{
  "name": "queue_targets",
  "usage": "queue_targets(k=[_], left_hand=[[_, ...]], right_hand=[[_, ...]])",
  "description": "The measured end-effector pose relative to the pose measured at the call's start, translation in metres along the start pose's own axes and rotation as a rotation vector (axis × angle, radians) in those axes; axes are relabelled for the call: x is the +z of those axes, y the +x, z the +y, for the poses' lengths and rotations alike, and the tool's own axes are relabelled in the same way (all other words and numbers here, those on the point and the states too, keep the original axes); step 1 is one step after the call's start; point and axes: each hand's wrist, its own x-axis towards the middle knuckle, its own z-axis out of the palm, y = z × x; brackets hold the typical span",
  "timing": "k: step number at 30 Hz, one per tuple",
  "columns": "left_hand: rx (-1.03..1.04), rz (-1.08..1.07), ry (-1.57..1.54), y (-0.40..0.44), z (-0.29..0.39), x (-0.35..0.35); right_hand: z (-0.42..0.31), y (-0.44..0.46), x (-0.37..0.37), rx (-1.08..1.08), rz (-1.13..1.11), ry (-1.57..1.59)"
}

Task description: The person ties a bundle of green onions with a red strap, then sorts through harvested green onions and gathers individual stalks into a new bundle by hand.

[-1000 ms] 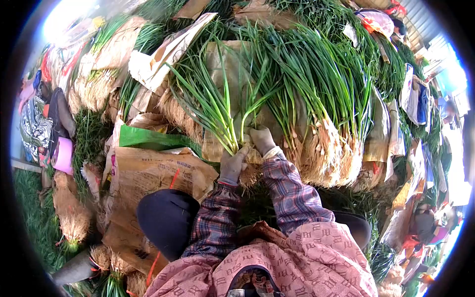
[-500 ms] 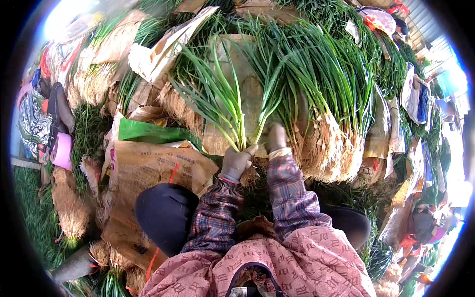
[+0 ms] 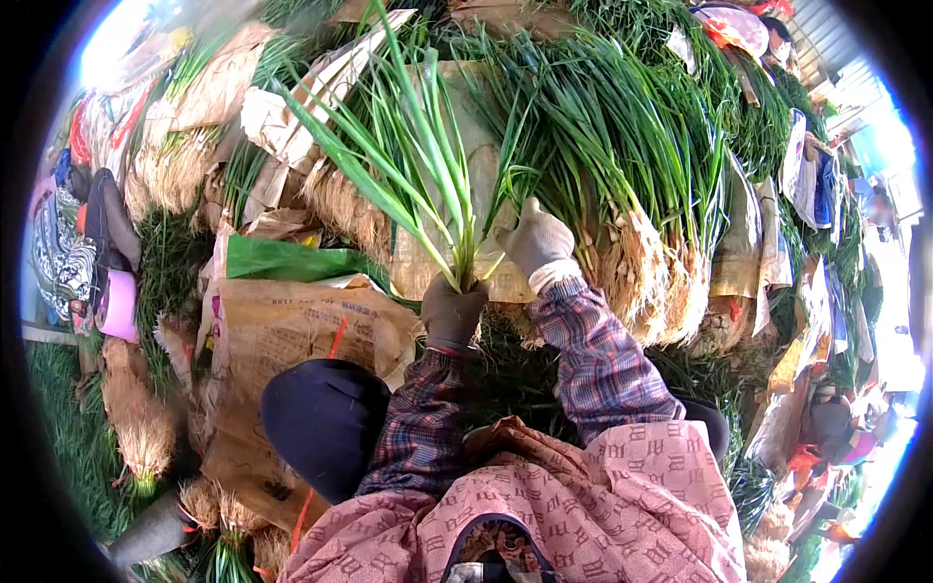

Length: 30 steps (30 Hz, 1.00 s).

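My left hand (image 3: 454, 313), in a grey-brown glove, is closed round the lower stems of a small bunch of scallions (image 3: 449, 209). Their green leaves fan upward and to the left. Just right of these stems is my right hand (image 3: 539, 238), gloved too, its fingers curled together beside some thin green leaves. Whatever they pinch is too small to make out. Beyond my right hand lies a thick row of scallions (image 3: 637, 165) with pale, stringy roots (image 3: 646, 282) toward me. Behind the held bunch is a tan sheet (image 3: 413, 262).
A brown paper sack (image 3: 311, 321) with a red string lies left, beside my dark-clad knee (image 3: 326, 428). Green plastic (image 3: 292, 258) sticks out above it. More rooted bundles (image 3: 136, 418) lie at the far left. Bags and sheets (image 3: 802, 185) stand along the right.
My right hand has risen from beside the row's roots and turned toward the held bunch. My left hand has shifted slightly left, and the held leaves now reach higher.
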Motion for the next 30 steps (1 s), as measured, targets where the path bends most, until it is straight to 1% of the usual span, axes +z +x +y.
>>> queue_targets(k=[1,4,6,7,8,9,10,11,12,13,14,15,17,18,19,20,21,22,23,24,25,27,28,29,30], left_hand=[[0.024,0.017,0.097,-0.001,0.006,-0.003],[-0.023,-0.048,0.045,-0.003,0.014,-0.006],[-0.089,-0.108,-0.109,-0.004,0.018,-0.008],[-0.123,-0.136,-0.186,-0.005,0.021,-0.010],[-0.200,-0.160,-0.277,-0.005,0.025,-0.012],[-0.280,-0.186,-0.369,-0.006,0.033,-0.015],[-0.361,-0.209,-0.461,-0.008,0.036,-0.016],[-0.351,-0.257,-0.469,-0.009,0.033,-0.019],[-0.339,-0.307,-0.474,-0.008,0.031,-0.024],[-0.325,-0.353,-0.486,-0.006,0.029,-0.027],[-0.334,-0.387,-0.474,-0.001,0.010,-0.018],[-0.363,-0.436,-0.551,0.001,0.005,-0.014],[-0.414,-0.540,-0.697,0.006,0.002,-0.011],[-0.429,-0.490,-0.612,0.005,0.000,-0.011],[-0.354,-0.603,-0.716,0.010,-0.009,-0.016],[-0.276,-0.714,-0.822,0.020,-0.019,-0.023],[-0.193,-0.825,-0.928,0.026,-0.025,-0.028],[-0.161,-0.717,-0.939,0.017,0.012,-0.046],[-0.074,-0.602,-0.894,0.015,0.032,-0.066],[0.045,-0.588,-1.157,0.021,0.031,-0.069],[0.166,-0.566,-1.417,0.026,0.031,-0.070],[0.188,-0.604,-1.617,0.026,0.036,-0.073],[0.203,-0.653,-1.578,0.030,0.029,-0.071],[0.166,-0.648,-1.507,0.030,0.026,-0.069],[0.020,-0.651,-1.389,0.038,0.003,-0.059]], right_hand=[[0.003,0.004,0.002,-0.025,0.036,-0.017],[0.030,0.019,0.017,-0.172,0.017,-0.062],[0.082,0.059,0.074,-0.348,-0.071,0.664],[0.085,0.052,0.059,-0.255,-0.169,1.078],[0.088,0.046,0.044,-0.124,-0.246,1.622],[0.089,0.038,0.027,0.019,-0.265,2.042],[0.085,0.026,0.011,0.160,-0.068,2.197],[0.081,0.016,0.000,0.304,0.143,2.337],[0.079,0.009,-0.001,0.291,-0.042,2.122],[0.077,0.001,-0.001,0.238,-0.211,1.872],[0.076,-0.006,-0.001,0.156,-0.355,1.633],[0.067,-0.017,-0.001,0.287,-0.550,1.434],[0.043,-0.015,0.044,-0.003,-0.399,1.331],[0.034,-0.010,0.072,-0.144,-0.323,1.270],[0.022,-0.018,0.066,-0.281,-0.249,1.204],[0.026,-0.028,0.052,-0.232,-0.242,1.048],[0.040,-0.031,0.052,-0.296,-0.270,1.015],[0.058,-0.034,0.076,-0.279,-0.162,1.057],[0.080,-0.037,0.114,-0.263,-0.054,1.094],[0.113,-0.039,0.155,-0.646,-0.004,0.353],[0.122,-0.056,0.158,-0.582,-0.221,0.135],[0.138,-0.090,0.161,-0.561,-0.676,-0.379],[0.146,-0.093,0.158,-0.590,-0.671,-0.419],[0.151,-0.082,0.155,-0.563,-0.490,-0.375],[0.148,-0.073,0.141,-0.533,-0.312,-0.320]])
